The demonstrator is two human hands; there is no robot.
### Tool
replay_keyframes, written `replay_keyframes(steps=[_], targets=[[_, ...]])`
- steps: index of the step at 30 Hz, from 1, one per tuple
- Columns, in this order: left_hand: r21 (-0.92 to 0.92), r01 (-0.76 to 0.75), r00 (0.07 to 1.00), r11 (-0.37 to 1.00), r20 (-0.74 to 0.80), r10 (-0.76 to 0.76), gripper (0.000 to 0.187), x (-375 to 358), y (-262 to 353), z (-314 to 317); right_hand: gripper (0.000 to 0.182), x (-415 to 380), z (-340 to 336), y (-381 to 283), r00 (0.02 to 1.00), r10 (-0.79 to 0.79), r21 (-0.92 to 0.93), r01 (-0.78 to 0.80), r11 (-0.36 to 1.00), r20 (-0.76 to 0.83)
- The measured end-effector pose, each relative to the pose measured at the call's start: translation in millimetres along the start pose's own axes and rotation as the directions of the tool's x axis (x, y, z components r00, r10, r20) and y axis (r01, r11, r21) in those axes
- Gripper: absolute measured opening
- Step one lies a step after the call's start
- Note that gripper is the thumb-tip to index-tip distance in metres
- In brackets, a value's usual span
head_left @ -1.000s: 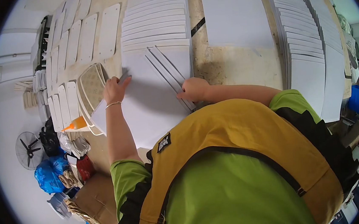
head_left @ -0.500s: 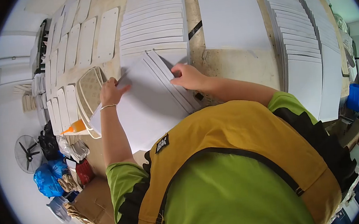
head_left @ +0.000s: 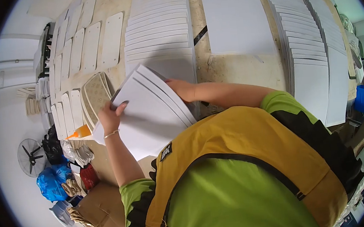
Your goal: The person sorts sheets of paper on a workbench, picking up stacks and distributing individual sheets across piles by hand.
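A few large white sheets point(head_left: 146, 121), fanned in steps along their right edge, are tilted in front of my body. My left hand point(head_left: 110, 115) grips their left edge, thumb on top and fingers underneath. At the upper right edge, my right hand point(head_left: 181, 89) holds the sheets from behind, its fingers mostly hidden by them. Just beyond lies a long overlapping row of white sheets point(head_left: 158, 42) on the table. Left of my left hand are beige patterned pieces with pale rims point(head_left: 95, 91) and a bottle with an orange nozzle point(head_left: 80, 131).
White rounded panels point(head_left: 112, 39) lie in rows on the table point(head_left: 241, 73) at the left. A big white sheet point(head_left: 238, 17) and more overlapping stacks point(head_left: 311, 80) are at the right. A fan point(head_left: 31, 157), blue bags point(head_left: 51, 183) and a cardboard box point(head_left: 99, 211) are at lower left.
The held sheets have come nearer my body and tilted up. My left hand has moved down slightly, and my right hand has slid behind their right edge.
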State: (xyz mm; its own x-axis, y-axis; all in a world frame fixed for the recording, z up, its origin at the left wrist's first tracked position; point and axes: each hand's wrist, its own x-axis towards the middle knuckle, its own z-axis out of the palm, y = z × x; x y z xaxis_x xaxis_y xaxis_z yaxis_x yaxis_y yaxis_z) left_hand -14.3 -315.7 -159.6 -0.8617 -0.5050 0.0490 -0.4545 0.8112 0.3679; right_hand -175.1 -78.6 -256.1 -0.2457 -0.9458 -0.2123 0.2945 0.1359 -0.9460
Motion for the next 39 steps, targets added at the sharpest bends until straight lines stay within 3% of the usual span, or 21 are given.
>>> replay_keyframes(steps=[1, 2, 3, 4, 7, 8, 9, 10, 12, 15, 16, 19, 21, 23, 26, 27, 28, 29, 32, 36, 39], targets=[[0.02, -0.015, 0.997, 1.0, -0.08, 0.016, 0.06, -8, -5, -6, 0.036, 0, 2, 0, 0.999, -0.033, -0.123, 0.029, 0.992, -0.027], [0.041, -0.025, 0.987, 0.999, -0.16, 0.032, 0.06, -16, -10, -12, 0.039, -8, 1, 2, 0.982, -0.146, -0.563, 0.189, 0.805, 0.12], [0.043, -0.018, 0.987, 0.999, -0.162, 0.024, 0.06, -25, -15, -19, 0.042, -18, 1, 1, 0.937, -0.176, -0.84, 0.348, 0.417, 0.301], [-0.021, -0.011, 0.988, 1.0, -0.155, 0.007, 0.057, -35, -19, -28, 0.046, -22, 2, 1, 0.876, -0.113, -0.883, 0.465, -0.069, 0.47], [0.015, 0.006, 0.973, 1.0, -0.231, -0.003, 0.038, -70, -8, -77, 0.051, -18, 10, 15, 0.903, -0.124, -0.91, 0.413, -0.022, 0.412], [-0.041, 0.096, 0.927, 0.994, -0.361, -0.105, 0.03, -84, -3, -95, 0.055, -18, 12, 18, 0.918, -0.134, -0.926, 0.377, -0.001, 0.373], [-0.11, 0.174, 0.852, 0.979, -0.481, -0.206, 0.022, -99, 2, -113, 0.055, -19, 13, 15, 0.917, -0.135, -0.926, 0.378, -0.003, 0.375], [0.02, 0.294, 0.765, 0.956, -0.604, -0.222, 0.018, -120, -6, -141, 0.055, -22, 13, 8, 0.927, -0.107, -0.931, 0.364, 0.04, 0.358], [0.176, 0.413, 0.503, 0.893, -0.862, -0.063, 0.024, -156, -1, -194, 0.056, -27, 14, -3, 0.941, -0.05, -0.933, 0.338, 0.126, 0.334], [0.063, 0.403, 0.297, 0.913, -0.953, -0.064, 0.028, -205, 22, -259, 0.058, -26, 15, -3, 0.94, -0.039, -0.933, 0.34, 0.121, 0.338], [0.069, 0.409, 0.289, 0.91, -0.955, -0.058, 0.028, -208, 34, -269, 0.058, -24, 16, -3, 0.942, -0.032, -0.935, 0.336, 0.117, 0.334], [0.174, 0.56, 0.358, 0.81, -0.933, -0.047, 0.029, -215, 65, -280, 0.054, -25, 17, -4, 0.939, -0.094, -0.931, 0.341, 0.132, 0.331], [0.142, 0.327, 0.515, 0.934, -0.856, -0.05, 0.03, -205, 35, -276, 0.052, -24, 19, -7, 0.938, -0.124, -0.931, 0.338, 0.135, 0.322], [0.313, 0.37, 0.677, 0.875, -0.736, -0.023, 0.029, -173, 36, -258, 0.043, -26, 22, -14, 0.956, -0.135, -0.935, 0.286, 0.209, 0.262], [0.411, 0.247, 0.866, 0.878, -0.499, -0.01, 0.027, -105, 18, -209, 0.034, -32, 18, -5, 0.953, -0.195, -0.923, 0.279, 0.265, 0.232], [0.276, 0.115, 0.884, 0.954, -0.466, 0.028, 0.028, -80, 18, -182, 0.03, -32, 16, 2, 0.936, -0.26, -0.908, 0.308, 0.285, 0.236], [0.355, 0.213, 0.93, 0.91, -0.359, -0.078, 0.031, -59, 13, -161, 0.026, -32, 13, 6, 0.915, -0.325, -0.89, 0.339, 0.303, 0.238], [0.307, 0.201, 0.955, 0.93, -0.273, -0.116, 0.038, -38, 4, -137, 0.026, -30, 12, 7, 0.916, -0.324, -0.893, 0.337, 0.298, 0.237], [0.199, 0.22, 0.975, 0.955, -0.022, -0.22, 0.051, 9, -14, -72, 0.019, -26, 10, 9, 0.943, -0.329, -0.743, 0.254, 0.619, 0.049], [0.221, 0.208, 0.956, 0.953, 0.159, -0.245, 0.059, 46, -35, -13, 0.014, -26, 2, 10, 0.88, -0.462, -0.745, 0.38, 0.548, 0.109], [0.236, 0.224, 0.919, 0.946, 0.272, -0.286, 0.064, 60, -44, 7, 0.014, -29, 3, 7, 0.905, -0.425, -0.744, 0.301, 0.597, 0.025]])
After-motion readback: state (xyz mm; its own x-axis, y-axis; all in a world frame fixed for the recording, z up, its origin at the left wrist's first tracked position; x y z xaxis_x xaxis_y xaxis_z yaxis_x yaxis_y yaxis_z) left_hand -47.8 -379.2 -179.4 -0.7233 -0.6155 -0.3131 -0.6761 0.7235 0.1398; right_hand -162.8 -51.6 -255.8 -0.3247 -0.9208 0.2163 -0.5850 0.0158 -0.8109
